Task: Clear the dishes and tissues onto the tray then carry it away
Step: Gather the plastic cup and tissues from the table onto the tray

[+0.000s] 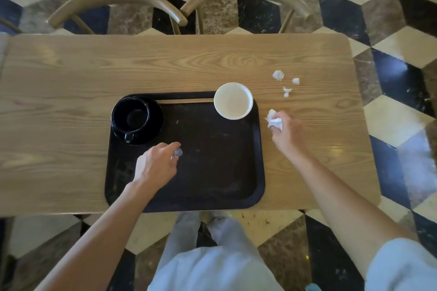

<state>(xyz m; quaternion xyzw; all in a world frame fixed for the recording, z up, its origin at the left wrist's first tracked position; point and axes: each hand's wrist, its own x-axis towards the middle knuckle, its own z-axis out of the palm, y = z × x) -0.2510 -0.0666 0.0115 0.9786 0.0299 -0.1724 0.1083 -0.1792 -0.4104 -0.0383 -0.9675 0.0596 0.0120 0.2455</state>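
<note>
The left hand [157, 165] hovers over the dark tray [212, 186], its fingers pinched on a small crumpled wad, probably a tissue [177, 152], though blur hides the detail. At three o'clock from the tray, the right hand [287, 133] hangs above the worktop [71, 73], fingers closed around a white tissue [274, 120]. Farther off, a black cup on its saucer [137, 119] fills the tray's ten o'clock corner, chopsticks [184, 101] line the far rim, and a white bowl [233, 101] sits at one o'clock. Three tissue scraps [286, 82] lie beyond on the worktop.

Dark rectangular plastic tray [212, 172] mid-frame carries black cup on saucer [132, 117], white bowl [233, 101], wooden chopsticks [184, 101]; crumpled white tissue bits [285, 82] lie right of it.
</note>
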